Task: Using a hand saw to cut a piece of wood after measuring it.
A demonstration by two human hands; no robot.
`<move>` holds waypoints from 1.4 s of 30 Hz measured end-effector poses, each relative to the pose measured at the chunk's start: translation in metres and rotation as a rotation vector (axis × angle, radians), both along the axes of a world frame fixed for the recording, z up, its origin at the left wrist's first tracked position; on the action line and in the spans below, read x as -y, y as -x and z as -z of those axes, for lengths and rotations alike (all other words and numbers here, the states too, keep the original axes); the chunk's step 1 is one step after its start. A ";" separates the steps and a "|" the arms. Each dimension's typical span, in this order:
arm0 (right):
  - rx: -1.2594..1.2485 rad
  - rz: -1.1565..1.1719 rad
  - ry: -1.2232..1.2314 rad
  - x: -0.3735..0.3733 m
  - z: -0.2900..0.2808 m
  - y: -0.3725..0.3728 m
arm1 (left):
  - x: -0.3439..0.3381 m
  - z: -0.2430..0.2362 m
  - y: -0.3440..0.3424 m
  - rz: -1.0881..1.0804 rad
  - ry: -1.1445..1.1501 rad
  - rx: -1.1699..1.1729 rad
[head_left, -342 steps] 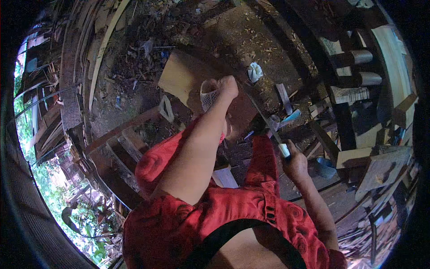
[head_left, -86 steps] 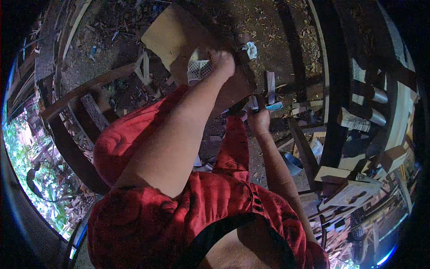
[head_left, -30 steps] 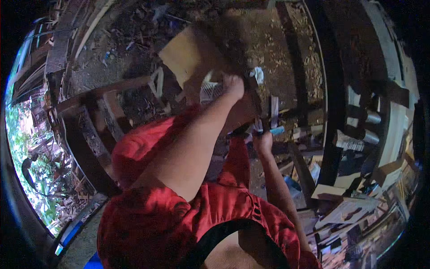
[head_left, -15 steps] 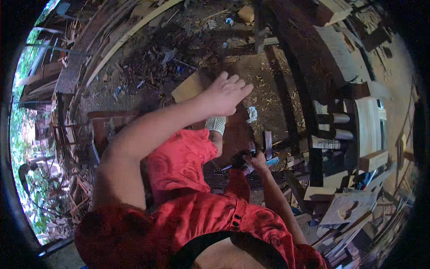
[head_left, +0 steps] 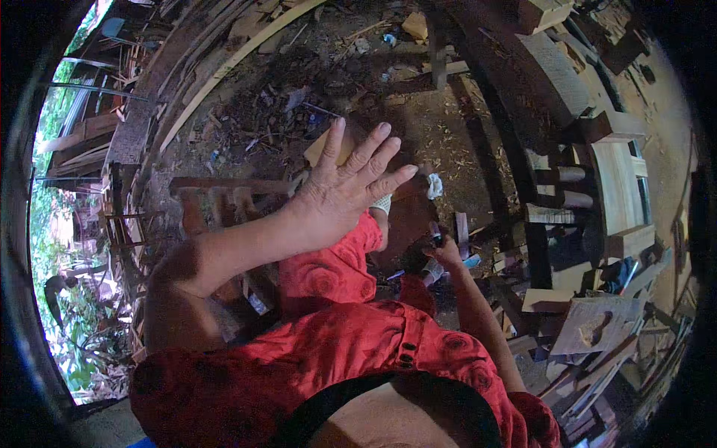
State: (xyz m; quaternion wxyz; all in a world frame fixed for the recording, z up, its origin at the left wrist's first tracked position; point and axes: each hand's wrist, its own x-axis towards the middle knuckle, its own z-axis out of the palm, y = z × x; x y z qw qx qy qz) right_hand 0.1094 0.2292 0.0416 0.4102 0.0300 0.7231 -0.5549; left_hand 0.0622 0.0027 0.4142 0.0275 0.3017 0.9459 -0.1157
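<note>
My left hand (head_left: 340, 183) is raised in the middle of the view, palm down, with its fingers spread and nothing in them. Partly behind it lies a pale flat piece of wood (head_left: 320, 149) on the ground. Lower and to the right, my right hand (head_left: 448, 255) is closed around a small dark object with a short shiny part (head_left: 436, 234); its kind is too small to tell. Next to that hand are a narrow piece of wood (head_left: 462, 233) and a light blue item (head_left: 472, 261). A crumpled white scrap (head_left: 435, 186) lies farther off.
A brown wooden frame with turned spindles (head_left: 224, 184) stands to the left. Long planks (head_left: 239, 67) lean along the far left. Dark beams and a pale wooden panel (head_left: 620, 190) fill the right side, with boards and offcuts (head_left: 597, 325) piled nearer. Wood chips litter the dirt floor (head_left: 478, 149).
My left hand has moved slightly left and nearer, and its curled fingers have spread wide. My right hand has shifted a little right and away, still closed on the dark object. The view has shifted slightly.
</note>
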 end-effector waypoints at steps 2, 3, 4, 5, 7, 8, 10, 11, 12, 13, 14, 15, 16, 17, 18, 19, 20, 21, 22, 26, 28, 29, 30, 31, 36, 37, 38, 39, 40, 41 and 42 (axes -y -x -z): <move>0.080 -0.115 -0.082 0.001 0.009 -0.001 | 0.002 -0.008 -0.014 -0.096 -0.055 0.163; 0.002 -0.075 -0.150 0.004 0.014 -0.003 | 0.004 -0.010 -0.023 -0.101 -0.049 0.157; -0.047 -0.068 -0.105 0.003 0.019 -0.003 | 0.007 -0.012 -0.033 -0.158 -0.304 0.245; -0.007 -0.046 -0.068 0.005 0.023 -0.005 | 0.012 -0.013 -0.044 -0.188 -0.567 0.288; -0.034 -0.006 -0.058 0.005 0.028 -0.007 | 0.029 -0.012 -0.061 -0.647 -1.105 0.865; -0.059 -0.001 -0.007 0.005 0.028 -0.008 | 0.037 -0.008 -0.068 -1.113 -1.632 1.408; -0.087 -0.054 -0.089 0.005 0.025 -0.008 | 0.049 0.001 -0.082 -1.066 -1.869 1.417; -0.072 -0.031 -0.091 0.005 0.022 -0.008 | 0.055 0.006 -0.086 -1.012 -2.074 1.444; -0.078 -0.016 -0.078 0.005 0.019 -0.006 | 0.060 0.012 -0.086 -1.047 -2.081 1.421; -0.069 -0.014 -0.071 0.005 0.016 -0.006 | 0.064 0.017 -0.084 -1.061 -2.186 1.488; -0.048 -0.038 -0.085 0.005 0.014 -0.005 | 0.067 0.022 -0.082 -1.069 -2.292 1.555; -0.071 -0.016 -0.064 0.005 0.014 -0.004 | 0.068 0.025 -0.082 -1.059 -2.297 1.549; -0.084 -0.041 -0.170 0.005 0.015 -0.004 | 0.069 0.027 -0.081 -0.958 -2.338 1.629; -0.061 -0.087 -0.298 0.006 0.019 -0.005 | 0.069 0.028 -0.080 -0.812 -2.382 1.721; -0.104 -0.073 -0.273 0.005 0.024 -0.006 | 0.068 0.029 -0.079 -0.849 -2.380 1.695; -0.128 -0.078 -0.170 0.006 0.031 -0.007 | 0.067 0.029 -0.078 -0.843 -2.389 1.758; -0.150 -0.083 -0.068 0.004 0.039 -0.008 | 0.067 0.029 -0.077 -0.816 -2.386 1.844; -0.120 -0.014 -0.235 0.005 0.049 -0.011 | 0.067 0.029 -0.077 -0.819 -2.383 1.859; -0.143 -0.010 -0.186 0.004 0.058 -0.013 | 0.066 0.028 -0.077 -0.835 -2.379 1.833; -0.289 -0.013 -0.235 0.002 0.081 -0.017 | 0.067 0.027 -0.078 -0.840 -2.309 1.840; -0.310 -0.101 -0.295 0.001 0.078 -0.016 | 0.067 0.026 -0.079 -0.831 -2.300 1.836; -0.254 -0.050 -0.207 0.001 0.073 -0.016 | 0.066 0.025 -0.080 -0.865 -2.261 1.816; -0.174 -0.026 -0.183 0.001 0.066 -0.014 | 0.066 0.025 -0.081 -0.899 -2.226 1.789; -0.071 0.006 -0.131 0.001 0.057 -0.013 | 0.065 0.025 -0.082 -0.894 -2.244 1.764; -0.161 -0.189 -0.336 0.004 0.012 -0.004 | 0.059 0.024 -0.087 -0.871 -2.235 1.750; -0.212 -0.233 -0.372 0.005 0.007 -0.002 | 0.058 0.025 -0.087 -0.891 -2.239 1.731; -0.293 -0.288 -0.400 0.006 0.004 -0.002 | 0.057 0.025 -0.088 -0.888 -2.238 1.732; -0.264 -0.285 -0.403 0.007 0.003 -0.001 | 0.057 0.025 -0.088 -0.845 -2.238 1.745; -0.184 -0.235 -0.295 0.006 0.003 -0.002 | 0.055 0.025 -0.088 -0.888 -2.243 1.724; -0.132 -0.192 -0.254 0.007 0.005 -0.003 | 0.055 0.025 -0.087 -0.824 -2.290 1.765; -0.108 -0.183 -0.185 0.005 0.008 -0.003 | 0.054 0.024 -0.087 -0.737 -2.343 1.811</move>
